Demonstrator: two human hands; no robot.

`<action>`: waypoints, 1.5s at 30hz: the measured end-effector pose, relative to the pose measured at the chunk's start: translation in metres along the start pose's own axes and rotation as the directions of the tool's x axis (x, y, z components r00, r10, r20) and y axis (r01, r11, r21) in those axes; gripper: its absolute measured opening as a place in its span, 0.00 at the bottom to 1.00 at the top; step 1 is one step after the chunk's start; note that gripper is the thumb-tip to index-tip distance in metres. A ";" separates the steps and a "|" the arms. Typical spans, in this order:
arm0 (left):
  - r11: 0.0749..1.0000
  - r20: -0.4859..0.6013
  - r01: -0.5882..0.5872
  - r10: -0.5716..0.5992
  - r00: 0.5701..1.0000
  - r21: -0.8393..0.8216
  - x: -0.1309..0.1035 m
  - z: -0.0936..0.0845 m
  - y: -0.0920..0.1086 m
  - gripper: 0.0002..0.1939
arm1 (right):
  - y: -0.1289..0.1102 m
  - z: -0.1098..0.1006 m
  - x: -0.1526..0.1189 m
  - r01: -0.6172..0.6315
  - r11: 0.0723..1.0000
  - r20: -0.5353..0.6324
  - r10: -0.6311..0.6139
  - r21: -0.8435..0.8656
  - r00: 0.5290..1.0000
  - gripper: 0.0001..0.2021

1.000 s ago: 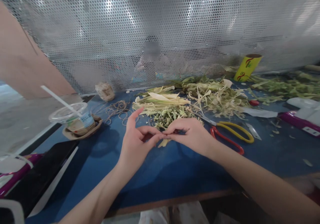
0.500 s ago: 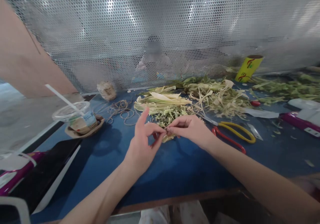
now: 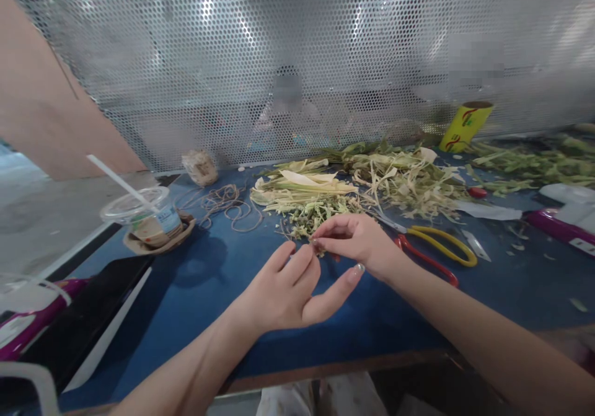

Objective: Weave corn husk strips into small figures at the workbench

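My left hand (image 3: 283, 286) is low over the blue tabletop, back upward, with its fingers curled in and its thumb stretched out to the right. Its fingertips are hidden beneath the hand, and so is anything in them. Against those curled fingers, my right hand (image 3: 351, 239) pinches thumb and fingers together on something too small to make out. Just beyond both hands is a heap of small greenish clippings (image 3: 320, 211). Behind that lie pale husk-like strips (image 3: 307, 183). Scissors (image 3: 437, 245) with one yellow and one red handle rest open beside my right wrist.
A lidded cup (image 3: 153, 217) with a straw stands left, near tangled string (image 3: 227, 205) and a wrapped roll (image 3: 199, 168). Rightward are dried leaves (image 3: 409, 180), a yellow tube (image 3: 465, 128), a blade (image 3: 476, 245) and a purple-and-white object (image 3: 558, 227). A perforated metal screen (image 3: 325, 50) borders the back.
My left hand has rolled over from an upright pinch with a finger raised to back-up with fingers curled and thumb stretched right. My right hand keeps its pinch in nearly the same place.
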State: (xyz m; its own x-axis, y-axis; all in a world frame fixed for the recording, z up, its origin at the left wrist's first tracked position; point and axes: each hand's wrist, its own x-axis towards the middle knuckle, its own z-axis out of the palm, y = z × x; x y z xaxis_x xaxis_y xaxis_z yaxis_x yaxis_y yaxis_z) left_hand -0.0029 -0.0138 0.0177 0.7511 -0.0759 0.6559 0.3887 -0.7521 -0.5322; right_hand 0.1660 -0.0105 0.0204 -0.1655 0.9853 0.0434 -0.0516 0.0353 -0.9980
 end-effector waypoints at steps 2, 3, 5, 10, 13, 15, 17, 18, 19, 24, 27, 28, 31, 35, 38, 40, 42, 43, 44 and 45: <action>0.997 -0.003 0.027 -0.027 1.000 -0.074 -0.002 0.000 0.001 0.22 | -0.001 -0.001 0.000 0.010 1.000 0.010 -0.010 0.017 1.000 0.06; 0.988 -0.015 0.051 -0.053 0.998 -0.143 -0.004 0.000 0.001 0.22 | -0.001 -0.002 0.000 0.012 0.999 0.019 -0.013 0.030 1.000 0.06; 0.950 -0.051 0.101 -0.121 0.991 -0.294 -0.007 0.000 0.000 0.23 | -0.001 -0.003 0.000 0.000 0.998 0.046 -0.003 0.070 0.999 0.07; 0.753 0.035 0.419 -0.468 0.883 -0.507 -0.011 0.004 -0.006 0.33 | -0.002 -0.004 -0.002 -0.026 0.994 0.065 0.019 0.106 0.998 0.07; 0.603 0.212 0.591 -0.582 0.785 -0.536 -0.010 0.008 -0.010 0.46 | -0.004 -0.004 -0.004 0.026 1.000 0.060 -0.026 0.011 0.998 0.06; 0.520 0.378 0.655 -0.545 0.748 -0.548 -0.009 0.011 -0.010 0.39 | -0.006 -0.005 -0.005 0.079 0.994 0.056 -0.075 -0.069 0.996 0.05; 0.425 0.503 0.713 -0.511 0.697 -0.557 -0.009 0.013 -0.008 0.30 | -0.007 -0.005 -0.006 0.130 0.980 0.049 -0.124 -0.148 0.991 0.05; 0.407 0.524 0.726 -0.507 0.684 -0.554 -0.010 0.013 -0.007 0.27 | -0.007 -0.006 -0.007 0.155 0.969 0.044 -0.149 -0.191 0.988 0.04; 0.430 0.515 0.722 -0.509 0.690 -0.543 -0.010 0.014 -0.006 0.26 | -0.008 -0.006 -0.007 0.180 0.954 0.036 -0.177 -0.238 0.984 0.04; 0.841 0.228 0.402 -0.339 0.913 -0.361 -0.012 0.015 -0.009 0.29 | -0.008 -0.004 -0.012 0.364 0.734 0.060 -0.405 -0.574 0.912 0.03; 0.933 0.125 0.258 -0.233 0.964 -0.250 -0.010 0.014 -0.011 0.29 | -0.007 -0.002 -0.014 0.450 0.552 0.134 -0.518 -0.702 0.845 0.08; 0.944 0.098 0.239 -0.222 0.970 -0.229 -0.009 0.014 -0.011 0.29 | -0.006 -0.002 -0.015 0.462 0.514 0.144 -0.542 -0.723 0.828 0.09; 0.924 0.080 0.264 -0.252 0.964 -0.276 -0.009 0.013 -0.006 0.32 | -0.003 0.000 -0.018 0.487 0.439 0.140 -0.618 -0.756 0.774 0.09; 0.636 0.219 0.474 -0.440 0.871 -0.609 -0.012 0.009 0.000 0.37 | -0.002 0.002 -0.021 0.570 0.300 0.169 -0.761 -0.765 0.626 0.08; 0.192 0.404 0.643 -0.637 0.656 -0.741 -0.010 0.005 0.000 0.27 | -0.003 0.001 -0.022 0.624 0.214 0.192 -0.834 -0.752 0.517 0.10; -0.104 0.510 0.636 -0.700 0.500 -0.765 -0.006 0.003 -0.002 0.25 | -0.004 0.000 -0.023 0.634 0.172 0.202 -0.858 -0.754 0.472 0.10; -0.264 0.555 0.560 -0.700 0.449 -0.786 -0.001 0.003 -0.004 0.26 | -0.004 0.000 -0.023 0.639 0.134 0.221 -0.868 -0.758 0.444 0.10; -0.294 0.556 0.526 -0.695 0.456 -0.798 0.001 0.002 -0.004 0.27 | -0.004 0.000 -0.023 0.636 0.118 0.228 -0.872 -0.763 0.434 0.10; -0.307 0.553 0.503 -0.690 0.467 -0.808 0.003 0.002 -0.004 0.28 | -0.003 0.000 -0.024 0.632 0.103 0.233 -0.874 -0.768 0.426 0.10; -0.314 0.553 0.494 -0.687 0.471 -0.811 0.005 0.002 -0.004 0.30 | -0.003 0.000 -0.024 0.629 0.090 0.240 -0.875 -0.772 0.420 0.10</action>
State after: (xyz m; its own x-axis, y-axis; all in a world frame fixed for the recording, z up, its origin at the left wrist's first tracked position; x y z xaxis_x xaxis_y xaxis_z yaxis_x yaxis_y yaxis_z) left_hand 0.0000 -0.0095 0.0218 0.3814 0.8434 0.3784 -0.1831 -0.3323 0.9252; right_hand 0.1696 -0.0342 0.0220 -0.2607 0.3424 0.9027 0.6519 0.7521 -0.0970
